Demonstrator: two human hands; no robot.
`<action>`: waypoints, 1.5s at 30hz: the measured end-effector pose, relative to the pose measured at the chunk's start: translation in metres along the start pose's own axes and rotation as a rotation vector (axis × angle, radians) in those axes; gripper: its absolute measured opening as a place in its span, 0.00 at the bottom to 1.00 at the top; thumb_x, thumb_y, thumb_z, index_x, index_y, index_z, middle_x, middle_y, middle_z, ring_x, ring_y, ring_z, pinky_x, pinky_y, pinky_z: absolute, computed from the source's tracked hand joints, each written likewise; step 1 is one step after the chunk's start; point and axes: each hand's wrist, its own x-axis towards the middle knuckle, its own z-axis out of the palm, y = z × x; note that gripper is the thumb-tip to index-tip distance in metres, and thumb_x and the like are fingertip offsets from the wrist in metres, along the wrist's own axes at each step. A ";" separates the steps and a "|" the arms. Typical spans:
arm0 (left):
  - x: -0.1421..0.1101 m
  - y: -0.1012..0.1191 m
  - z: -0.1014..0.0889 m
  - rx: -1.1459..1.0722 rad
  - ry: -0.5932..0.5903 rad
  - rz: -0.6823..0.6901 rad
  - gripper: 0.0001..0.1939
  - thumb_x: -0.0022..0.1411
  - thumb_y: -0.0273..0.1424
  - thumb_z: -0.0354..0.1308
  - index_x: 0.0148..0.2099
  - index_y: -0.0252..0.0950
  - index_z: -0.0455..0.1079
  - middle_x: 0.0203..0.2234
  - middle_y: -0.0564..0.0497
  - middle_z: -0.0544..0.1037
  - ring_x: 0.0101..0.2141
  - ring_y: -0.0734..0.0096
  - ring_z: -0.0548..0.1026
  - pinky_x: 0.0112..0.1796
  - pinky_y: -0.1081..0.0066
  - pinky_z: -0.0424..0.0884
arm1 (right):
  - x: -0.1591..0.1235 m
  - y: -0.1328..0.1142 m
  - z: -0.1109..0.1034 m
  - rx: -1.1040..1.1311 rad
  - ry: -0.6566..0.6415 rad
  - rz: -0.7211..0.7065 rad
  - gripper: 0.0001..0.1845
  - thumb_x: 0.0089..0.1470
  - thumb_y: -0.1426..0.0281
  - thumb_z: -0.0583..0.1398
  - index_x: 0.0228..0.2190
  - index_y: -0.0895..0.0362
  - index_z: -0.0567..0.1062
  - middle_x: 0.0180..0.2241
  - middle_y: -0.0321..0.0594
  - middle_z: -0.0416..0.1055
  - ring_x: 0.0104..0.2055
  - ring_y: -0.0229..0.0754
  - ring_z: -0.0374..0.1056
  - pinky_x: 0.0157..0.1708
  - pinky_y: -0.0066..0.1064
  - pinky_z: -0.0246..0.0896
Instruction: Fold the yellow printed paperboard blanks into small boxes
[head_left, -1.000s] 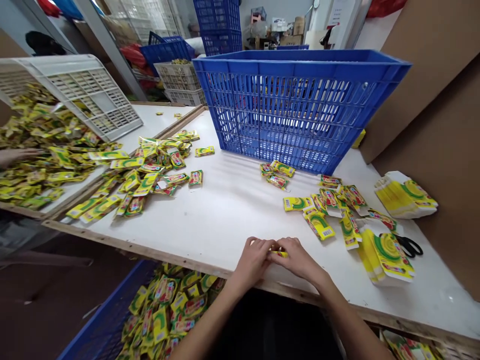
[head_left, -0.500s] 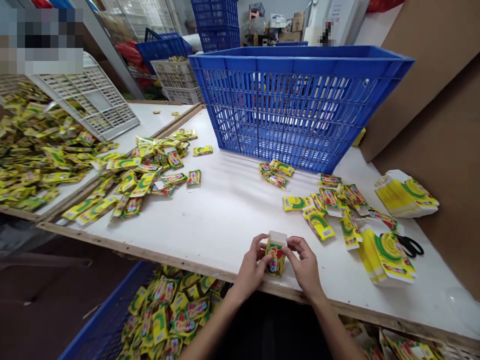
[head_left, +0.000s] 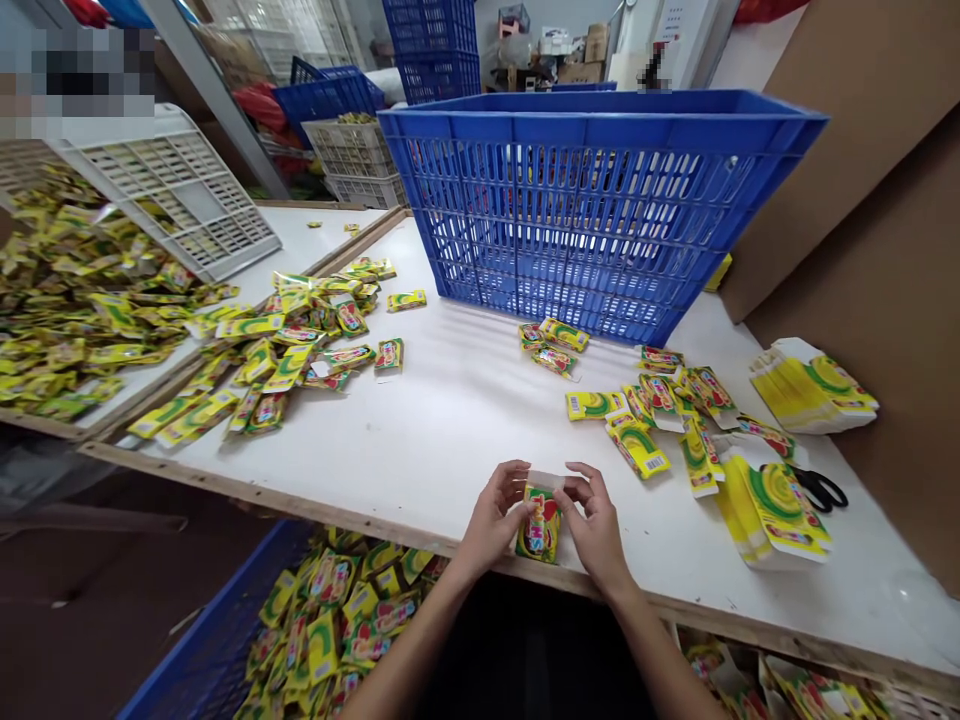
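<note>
A small green and yellow candy box (head_left: 537,528) lies between my hands at the table's front edge, its printed front up and its pale end flap pointing away from me. My left hand (head_left: 493,517) grips the box's left side, with the thumb on the printed face. At the upper right edge, close to the flap, my right hand (head_left: 596,528) holds the box with thumb and curled fingers. Loose candy boxes (head_left: 637,447) lie to the right, beside a stack of flattened cartons (head_left: 776,505).
A large blue crate (head_left: 600,220) stands at the back of the white table (head_left: 450,400). Black scissors (head_left: 823,490) lie at the right. Filled packets (head_left: 292,340) are heaped at the left, near a tilted white crate (head_left: 187,195). Below the edge sits a blue bin (head_left: 214,625) full of packets.
Both hands and the candy box have shifted slightly left and toward me. More of the printed front shows now, and the flap looks flatter.
</note>
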 end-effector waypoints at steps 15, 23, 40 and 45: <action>0.005 0.009 0.008 0.204 0.155 -0.001 0.09 0.55 0.35 0.63 0.35 0.34 0.73 0.27 0.51 0.75 0.30 0.71 0.71 0.33 0.72 0.68 | -0.004 -0.015 0.007 -0.136 0.037 0.023 0.11 0.54 0.61 0.61 0.35 0.56 0.76 0.33 0.40 0.76 0.34 0.42 0.68 0.37 0.33 0.65; 0.001 0.003 0.008 0.170 0.099 -0.033 0.11 0.57 0.36 0.61 0.36 0.33 0.75 0.29 0.48 0.78 0.32 0.67 0.74 0.36 0.69 0.71 | -0.011 -0.011 0.005 -0.088 0.001 -0.021 0.11 0.56 0.61 0.60 0.33 0.55 0.78 0.35 0.41 0.76 0.37 0.44 0.70 0.37 0.33 0.64; -0.077 0.067 -0.108 0.320 0.592 0.100 0.18 0.58 0.40 0.60 0.46 0.35 0.71 0.43 0.43 0.78 0.45 0.57 0.75 0.49 0.61 0.70 | 0.049 0.031 -0.096 -0.738 0.250 0.079 0.29 0.44 0.61 0.64 0.48 0.58 0.68 0.47 0.56 0.70 0.51 0.60 0.63 0.50 0.52 0.55; -0.038 0.027 -0.044 0.142 0.384 0.001 0.22 0.58 0.38 0.61 0.53 0.38 0.63 0.45 0.43 0.76 0.44 0.61 0.76 0.47 0.60 0.71 | 0.014 0.003 -0.043 0.110 -0.105 0.246 0.30 0.48 0.54 0.63 0.49 0.54 0.66 0.42 0.48 0.75 0.43 0.51 0.72 0.44 0.44 0.65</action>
